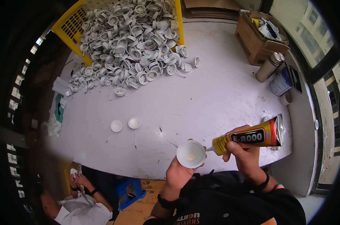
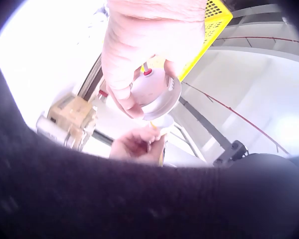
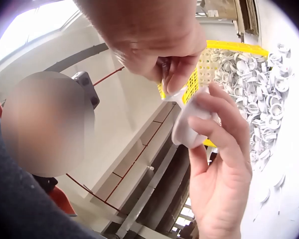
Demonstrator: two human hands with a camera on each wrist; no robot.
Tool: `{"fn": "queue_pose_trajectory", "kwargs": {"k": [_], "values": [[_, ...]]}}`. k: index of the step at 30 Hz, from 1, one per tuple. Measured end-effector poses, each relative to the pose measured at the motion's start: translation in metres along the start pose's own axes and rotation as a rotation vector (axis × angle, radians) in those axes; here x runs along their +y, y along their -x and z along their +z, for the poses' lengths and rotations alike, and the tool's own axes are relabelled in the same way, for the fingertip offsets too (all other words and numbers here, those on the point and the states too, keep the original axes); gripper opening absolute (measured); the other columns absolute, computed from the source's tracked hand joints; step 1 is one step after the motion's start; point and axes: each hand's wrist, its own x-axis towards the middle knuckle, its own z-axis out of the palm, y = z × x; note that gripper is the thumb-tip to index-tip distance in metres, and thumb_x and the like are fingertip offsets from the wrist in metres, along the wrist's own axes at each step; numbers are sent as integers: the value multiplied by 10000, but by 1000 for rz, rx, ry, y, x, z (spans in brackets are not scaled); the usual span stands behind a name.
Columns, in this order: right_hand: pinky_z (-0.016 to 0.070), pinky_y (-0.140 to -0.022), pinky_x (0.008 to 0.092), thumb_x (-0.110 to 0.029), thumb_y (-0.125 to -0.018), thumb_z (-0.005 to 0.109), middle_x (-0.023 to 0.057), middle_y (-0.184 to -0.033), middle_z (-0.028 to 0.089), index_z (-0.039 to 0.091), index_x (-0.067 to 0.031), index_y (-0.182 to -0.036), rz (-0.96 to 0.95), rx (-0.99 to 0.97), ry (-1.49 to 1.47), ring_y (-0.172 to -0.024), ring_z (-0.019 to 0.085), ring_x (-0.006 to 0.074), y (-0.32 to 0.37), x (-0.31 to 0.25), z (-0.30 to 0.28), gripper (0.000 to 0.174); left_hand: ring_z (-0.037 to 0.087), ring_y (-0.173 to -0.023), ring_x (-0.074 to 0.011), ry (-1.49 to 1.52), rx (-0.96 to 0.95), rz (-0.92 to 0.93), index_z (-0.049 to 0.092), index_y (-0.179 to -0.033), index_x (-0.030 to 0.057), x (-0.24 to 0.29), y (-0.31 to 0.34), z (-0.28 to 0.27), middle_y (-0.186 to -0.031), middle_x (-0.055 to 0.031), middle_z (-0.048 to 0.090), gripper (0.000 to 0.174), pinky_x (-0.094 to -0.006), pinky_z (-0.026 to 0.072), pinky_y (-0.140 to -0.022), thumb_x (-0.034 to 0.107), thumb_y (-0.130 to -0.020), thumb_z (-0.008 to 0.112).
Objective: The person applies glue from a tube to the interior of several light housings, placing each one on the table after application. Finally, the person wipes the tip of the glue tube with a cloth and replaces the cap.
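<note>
My left hand (image 1: 178, 175) holds a round white lamp piece (image 1: 191, 154) by its edge, its face with yellowish dots turned up. In my right hand (image 1: 246, 157) is a yellow and black glue tube (image 1: 248, 137), gripped near its cap end, the nozzle at the rim of the piece. The left wrist view shows the fingers of my left hand (image 2: 147, 45) around the lamp piece (image 2: 157, 97), with a red spot on its back. From the right wrist, my left hand pinches the piece (image 3: 192, 122) below my right hand (image 3: 149, 40).
A yellow crate (image 1: 70, 32) spills a heap of white lamp pieces (image 1: 128, 45) onto the table (image 1: 215, 93). Two lamp pieces (image 1: 134, 123) lie apart in front. At the right stand a cardboard box (image 1: 258, 45), a can (image 1: 267, 69) and a tub (image 1: 280, 83). Another person (image 1: 83, 204) sits lower left.
</note>
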Motion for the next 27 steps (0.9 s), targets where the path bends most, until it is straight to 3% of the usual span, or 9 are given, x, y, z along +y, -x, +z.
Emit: {"fn": "queue_pose_trajectory", "kwargs": {"k": [2, 4, 10, 13, 15, 18, 22, 25, 27], "values": [[452, -440, 225, -21, -728, 566, 108, -740, 530, 429, 15, -900, -18, 28, 19, -512, 535, 137, 3, 1, -10, 223, 391, -1071, -302, 42, 12, 41, 242, -1230, 28, 9, 5, -24, -1207, -202, 332, 534, -383, 380, -836, 385, -837, 296], [443, -426, 227, -35, -724, 573, 109, -736, 531, 431, 19, -910, 37, 77, 81, -509, 536, 141, 8, 5, -22, 240, 439, -998, -307, 95, 272, 247, 318, -1183, 26, 24, 14, -47, -1132, -172, 409, 507, -383, 409, -796, 391, -831, 330], [387, -382, 202, -185, -752, 553, 56, -653, 522, 484, -27, -839, 75, 221, -142, -456, 480, 96, 21, 11, -47, 194, 452, -966, -243, 35, 705, 475, 428, -1067, 56, 75, 46, -187, -1058, -96, 483, 430, -391, 381, -821, 398, -808, 421], [372, -398, 191, -202, -759, 555, 26, -653, 519, 484, -50, -855, 98, 240, -287, -455, 470, 87, 26, 6, -57, 193, 429, -975, -199, -101, 893, 380, 435, -1081, 106, 94, 52, -237, -1080, -39, 475, 484, -322, 338, -826, 483, -778, 412], [368, -398, 186, -203, -763, 550, 23, -653, 521, 483, -58, -851, 82, 280, -339, -464, 471, 79, 33, 4, -63, 182, 459, -882, -185, -157, 1014, 350, 444, -1052, 98, 101, 48, -248, -1011, -47, 487, 475, -316, 393, -748, 470, -758, 459], [356, -399, 183, -214, -764, 547, 16, -670, 516, 465, -73, -853, 59, 326, -367, -475, 457, 68, 45, 4, -79, 186, 396, -979, -187, -115, 1099, 327, 392, -1119, 112, 112, 42, -288, -1132, -48, 409, 537, -332, 327, -836, 495, -748, 456], [350, -408, 180, -223, -764, 549, 6, -686, 516, 447, -88, -859, -33, 402, -385, -490, 446, 58, 59, -5, -112, 194, 406, -967, -185, -242, 1117, 361, 421, -1084, 98, 104, 37, -282, -1083, -53, 428, 489, -332, 360, -778, 457, -754, 460], [376, -439, 171, -200, -760, 557, -2, -700, 520, 468, -90, -863, -126, 594, -493, -519, 480, 67, 70, -8, -151, 175, 381, -1030, -213, -657, 1319, 513, 341, -1158, 38, 79, 32, -270, -1159, -104, 368, 515, -333, 326, -846, 361, -771, 452], [383, -459, 167, -204, -751, 573, -13, -710, 516, 468, -103, -864, -166, 681, -553, -543, 482, 66, 74, -7, -187, 185, 371, -1054, -226, -915, 1301, 907, 349, -1147, 16, 62, 17, -277, -1140, -125, 377, 447, -327, 332, -825, 275, -789, 418]]}}
